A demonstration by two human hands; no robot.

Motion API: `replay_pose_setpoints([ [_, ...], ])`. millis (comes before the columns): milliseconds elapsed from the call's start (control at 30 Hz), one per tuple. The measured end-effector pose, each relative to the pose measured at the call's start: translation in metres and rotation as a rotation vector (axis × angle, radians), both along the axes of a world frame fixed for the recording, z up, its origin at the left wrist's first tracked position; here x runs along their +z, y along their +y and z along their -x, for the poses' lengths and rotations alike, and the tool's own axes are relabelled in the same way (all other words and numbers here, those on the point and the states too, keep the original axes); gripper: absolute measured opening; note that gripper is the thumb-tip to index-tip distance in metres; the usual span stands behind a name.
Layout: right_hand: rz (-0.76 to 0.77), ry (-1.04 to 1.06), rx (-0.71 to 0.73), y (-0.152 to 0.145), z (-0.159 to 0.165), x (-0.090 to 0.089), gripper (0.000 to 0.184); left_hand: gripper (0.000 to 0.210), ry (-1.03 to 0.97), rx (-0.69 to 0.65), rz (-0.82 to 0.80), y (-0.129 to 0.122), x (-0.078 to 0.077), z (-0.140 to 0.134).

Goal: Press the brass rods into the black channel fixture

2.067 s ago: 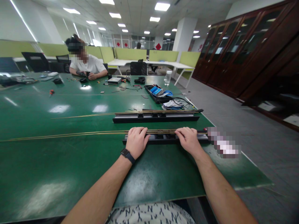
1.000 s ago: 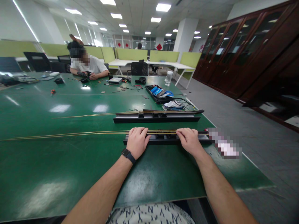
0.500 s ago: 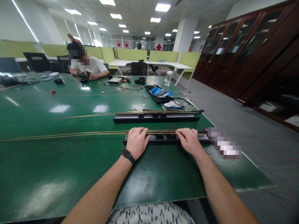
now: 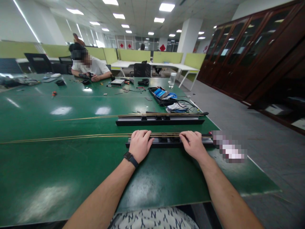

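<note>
Running along the rail [image 4: 156,145], the rods [image 4: 164,136] passed under the fingers of the left hand [image 4: 140,143], thumb apart, to bunched fingertips of the right hand [image 4: 193,143]; any pinch was unclear.

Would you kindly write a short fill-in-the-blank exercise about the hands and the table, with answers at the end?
1. The bare left hand and bare right hand touch long, thin, gold-coloured rods that reach far past the nearer long black-and-silver rail on the person's ____ side.
2. The dark, square-faced wristwatch is absent from the person's ____ wrist.
3. The glossy tabletop is coloured ____.
4. The shallow tray holding blue ribbon-like material is coloured ____.

Missing words: left; right; green; black.
</note>
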State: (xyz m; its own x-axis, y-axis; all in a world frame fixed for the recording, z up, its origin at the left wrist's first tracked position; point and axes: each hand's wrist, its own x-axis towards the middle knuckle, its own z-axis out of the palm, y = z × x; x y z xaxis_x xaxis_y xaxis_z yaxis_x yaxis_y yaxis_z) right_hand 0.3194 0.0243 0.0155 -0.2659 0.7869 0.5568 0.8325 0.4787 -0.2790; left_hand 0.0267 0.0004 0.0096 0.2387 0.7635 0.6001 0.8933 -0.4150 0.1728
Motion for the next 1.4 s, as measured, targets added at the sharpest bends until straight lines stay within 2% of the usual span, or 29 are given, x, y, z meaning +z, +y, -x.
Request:
replay_pose_setpoints([
  [367, 0.019, -0.021, -0.002, 0.0014, -0.0037, -0.0006, 0.029, 0.028, -0.004, -0.011, 0.001, -0.0003, 0.0018, 0.0002],
  [1400, 0.026, 0.01, 0.002, -0.0016, 0.0004, 0.0027, 0.028, 0.029, -0.003, -0.004, 0.003, -0.001, 0.0017, -0.0002],
])
